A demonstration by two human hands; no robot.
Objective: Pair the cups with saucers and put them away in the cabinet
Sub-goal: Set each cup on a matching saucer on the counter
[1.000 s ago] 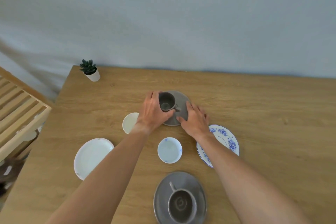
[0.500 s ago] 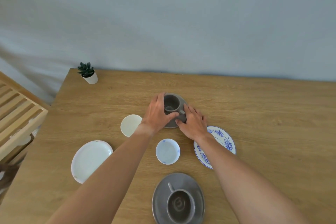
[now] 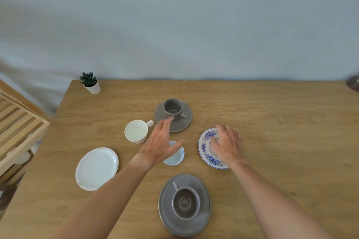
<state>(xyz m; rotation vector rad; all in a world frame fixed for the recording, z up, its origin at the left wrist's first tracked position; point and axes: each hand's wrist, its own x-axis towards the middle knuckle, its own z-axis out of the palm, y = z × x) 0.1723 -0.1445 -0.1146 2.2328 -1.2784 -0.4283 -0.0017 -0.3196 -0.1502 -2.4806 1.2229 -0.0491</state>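
A small grey cup (image 3: 172, 107) stands on a grey saucer (image 3: 181, 124) at the table's middle. My left hand (image 3: 162, 142) hovers open just in front of it, over a small blue-patterned cup (image 3: 175, 158) that it partly hides. My right hand (image 3: 226, 144) rests with spread fingers on the blue-flowered saucer (image 3: 206, 150). A white cup (image 3: 136, 131) sits left of the grey saucer, and a white saucer (image 3: 96, 168) lies nearer me on the left. Close to me, a larger grey cup (image 3: 185, 203) stands on its grey saucer (image 3: 167, 200).
A small potted succulent (image 3: 90, 83) stands at the wooden table's (image 3: 281, 141) far left corner. A slatted wooden cabinet (image 3: 19, 122) is off the table's left edge. A dark round object (image 3: 354, 83) shows at the far right edge.
Both hands have let go of the small grey cup, which now stands on its saucer. My left hand drew back over the blue-patterned cup; my right hand moved right onto the blue-flowered saucer.
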